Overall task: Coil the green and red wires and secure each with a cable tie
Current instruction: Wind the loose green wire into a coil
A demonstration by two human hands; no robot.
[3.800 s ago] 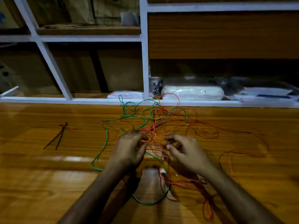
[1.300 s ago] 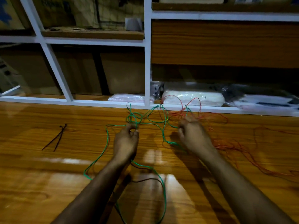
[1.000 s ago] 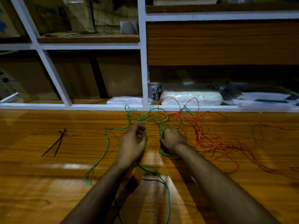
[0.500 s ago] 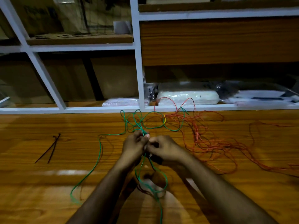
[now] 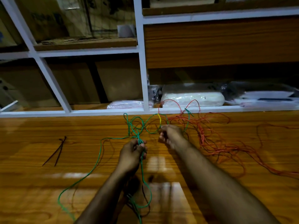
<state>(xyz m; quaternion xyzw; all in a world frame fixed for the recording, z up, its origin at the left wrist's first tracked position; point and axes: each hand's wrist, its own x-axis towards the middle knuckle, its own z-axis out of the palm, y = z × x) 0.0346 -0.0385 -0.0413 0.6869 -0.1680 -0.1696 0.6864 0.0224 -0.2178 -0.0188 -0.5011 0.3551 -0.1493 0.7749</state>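
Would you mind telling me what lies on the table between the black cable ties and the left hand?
In the head view, a loose strand of the green wire crosses bare wooden table between the cable ties and the left hand.

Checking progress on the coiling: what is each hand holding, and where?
Left hand grips gathered green wire strands; right hand's grip cannot be told.
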